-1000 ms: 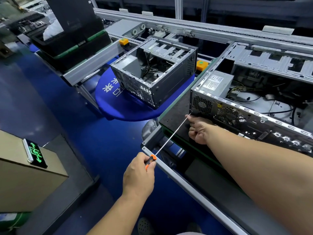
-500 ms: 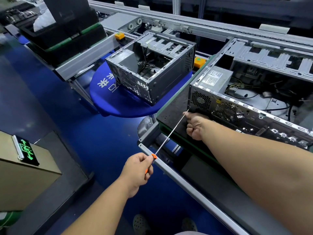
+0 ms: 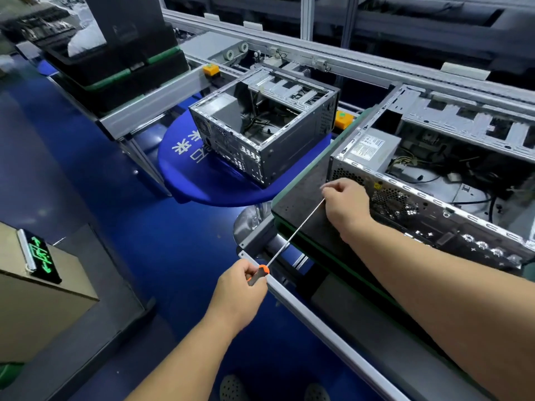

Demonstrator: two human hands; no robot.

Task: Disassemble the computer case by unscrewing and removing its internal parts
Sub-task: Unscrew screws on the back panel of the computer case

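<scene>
**Ana:** Blue floor all round this conveyor line, and the near computer case [image 3: 434,180] lies open on the dark worktop [image 3: 304,198] at the right. What are the hands doing?

**Ben:** Starting at the right hand [image 3: 346,205]: its fingers are curled at the case's rear left corner, pinching the far end of the screwdriver [image 3: 292,235] shaft and steering the tip. I can't see the tip or the screw; the hand hides them. The left hand [image 3: 240,287] is wrapped round the orange and grey handle, low and near, off the worktop's edge.

**Ana:** So it's a rear-panel screw, likely one holding the power supply [image 3: 373,149]?

**Ben:** That's my guess. With so long a shaft, the trick is keeping it straight in line with the screw, pressing in from the handle while turning, and letting the right fingers only guide. If it tilts, the tip could slip and chew the head.

**Ana:** Room to move?

**Ben:** Plenty behind the handle, since it hangs over open floor. The aluminium rail [image 3: 318,319] runs just under the shaft, so dropping the handle would knock it. The case's perforated rear edge is thin sheet metal right against the knuckles. Farther left, a second case [image 3: 266,131] sits on a blue round table [image 3: 188,169], well apart. A brown box [image 3: 37,308] with a green sign [image 3: 40,256] stands at the near left, also clear of the elbow.
</scene>
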